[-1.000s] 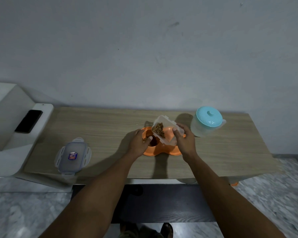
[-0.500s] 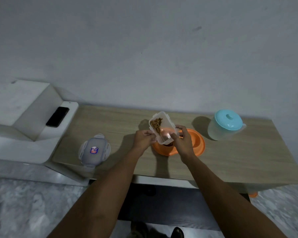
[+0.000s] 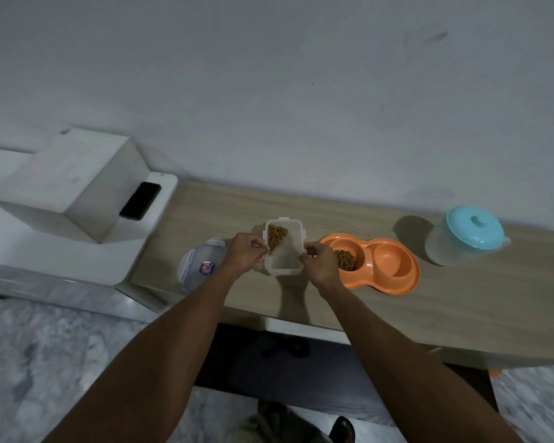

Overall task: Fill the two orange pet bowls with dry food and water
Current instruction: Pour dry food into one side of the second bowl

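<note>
The orange double pet bowl (image 3: pixel 406 281) lies on the wooden table (image 3: pixel 461 298). Its left cup holds brown dry food (image 3: pixel 345 259); its right cup (image 3: pixel 391 259) looks empty. To the left of the bowl, a clear plastic food container (image 3: pixel 283 251) with some kibble in its far corner is held level over the table. My left hand (image 3: pixel 245 252) grips its left side and my right hand (image 3: pixel 319 260) grips its right side. A water jug with a light blue lid (image 3: pixel 466 235) stands at the far right.
The container's clear lid (image 3: pixel 200 262) with a blue sticker lies by the table's left edge, partly behind my left hand. A white unit with a black phone (image 3: pixel 140 200) on it stands left of the table. A grey wall runs behind.
The container was tilted over the orange bowl; both hands have carried it left, away from the bowl, and levelled it. The left cup's food is now uncovered.
</note>
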